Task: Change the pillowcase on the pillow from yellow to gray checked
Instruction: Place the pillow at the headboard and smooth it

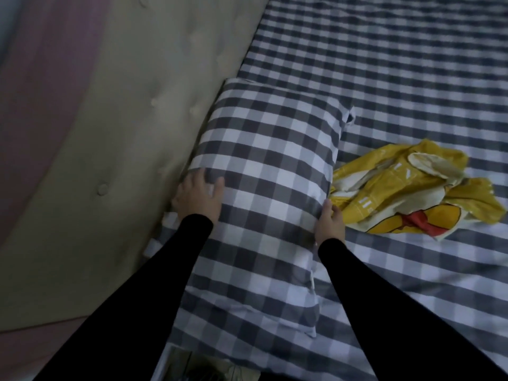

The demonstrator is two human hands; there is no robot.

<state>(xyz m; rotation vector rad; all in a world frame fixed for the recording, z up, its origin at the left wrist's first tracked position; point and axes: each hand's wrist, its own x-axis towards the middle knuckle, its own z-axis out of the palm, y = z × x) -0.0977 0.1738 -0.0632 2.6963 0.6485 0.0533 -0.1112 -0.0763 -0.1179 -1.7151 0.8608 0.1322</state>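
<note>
Left hand [198, 194]: laid flat on the headboard-side edge of the pillow [264, 171], fingers spread and nearly straight, pressing on the cloth. This grip is apart, a press and not a clasp.

Right hand [330, 222]: set against the opposite long edge of the pillow, thumb side up, fingers running along the seam. Whether its fingertips pinch the fabric or only push against it cannot be told; they appear mostly straight.

Pillow: lies lengthwise on the bed [412, 64], alongside and touching the padded headboard [123, 133]. It is fully covered by the gray checked pillowcase [247, 243]; no yellow shows anywhere on it. The case looks drawn over the whole length, with a flat border of spare cloth at the near end and a small fold at the far corner.

Yellow pillowcase [406, 188]: off the pillow, lying crumpled on the bed just beside the right hand, apart from the pillow or barely touching its edge.

Bed: dressed in a matching gray check, so the pillow's outline is hard to read in places.

Assessment: removal of the old case is done and the new one is on. Judged remaining: squaring the pillow against the headboard, smoothing the near border, and possibly clearing away the yellow case. The task appears nearly complete.
</note>
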